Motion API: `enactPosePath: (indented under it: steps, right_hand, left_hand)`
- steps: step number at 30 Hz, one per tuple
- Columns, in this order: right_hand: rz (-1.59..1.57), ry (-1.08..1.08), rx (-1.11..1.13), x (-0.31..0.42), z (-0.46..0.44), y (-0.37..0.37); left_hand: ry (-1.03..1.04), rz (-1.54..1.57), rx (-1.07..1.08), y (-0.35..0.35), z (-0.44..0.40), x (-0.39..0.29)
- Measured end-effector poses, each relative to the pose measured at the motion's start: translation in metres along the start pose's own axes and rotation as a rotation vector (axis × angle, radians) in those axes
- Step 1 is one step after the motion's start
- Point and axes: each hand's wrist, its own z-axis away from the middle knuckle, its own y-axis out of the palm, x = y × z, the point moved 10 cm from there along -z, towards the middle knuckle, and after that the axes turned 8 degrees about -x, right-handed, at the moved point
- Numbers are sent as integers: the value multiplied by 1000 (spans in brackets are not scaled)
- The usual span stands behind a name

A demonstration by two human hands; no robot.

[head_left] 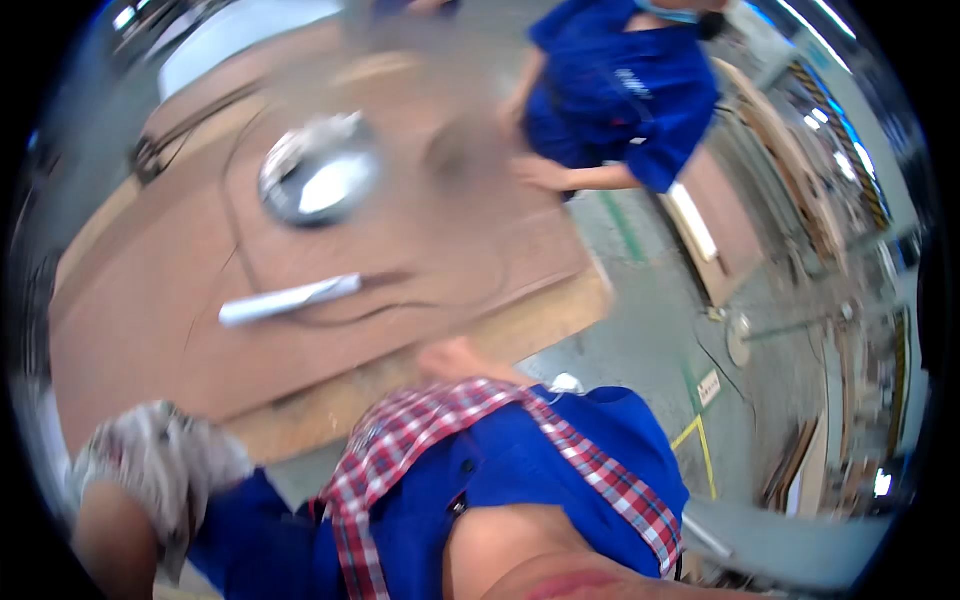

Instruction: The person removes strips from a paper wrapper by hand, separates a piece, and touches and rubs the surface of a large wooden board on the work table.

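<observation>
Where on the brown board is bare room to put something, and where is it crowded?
A wide bare patch of the brown board lies between its left edge and the cable. A smaller one lies between the white tube and the board's near edge. Crowded: around the round metal piece and near the co-worker's hand. The far right part is blurred.

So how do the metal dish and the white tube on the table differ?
The metal dish is round; the white tube is long and narrow. The dish shines brightly; the tube looks duller. The dish carries pale crumpled material; the tube shows none. Both rest on the brown board.
</observation>
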Motion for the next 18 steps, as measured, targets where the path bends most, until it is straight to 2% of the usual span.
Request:
enactPosePath:
  steps: [4, 6, 8, 10, 12, 13, 16, 18]
  right_hand:
    - [-3, 34, 19, 17, -2, -10]
    - [14, 68, 45, 13, -1, -10]
    - [58, 51, 59, 19, -1, -12]
    - [90, 9, 75, 19, -3, -12]
    - [95, -10, 26, 16, -2, -14]
    - [89, -32, 25, 18, -3, -11]
    - [27, 91, 51, 22, -6, -11]
    - [57, 27, 48, 23, -6, -8]
  left_hand:
    - [-91, -44, -112, -23, 8, 6]
    - [-193, -116, -212, -44, 48, 15]
    - [-298, -330, -249, -53, 119, 22]
    - [-578, -512, -348, -35, 173, 46]
    - [-933, -683, -313, -21, 234, 59]
    - [-1217, -641, -340, -16, 265, 61]
    - [-1513, -429, -564, -22, 390, 37]
    - [-1641, -484, -581, -18, 447, 11]
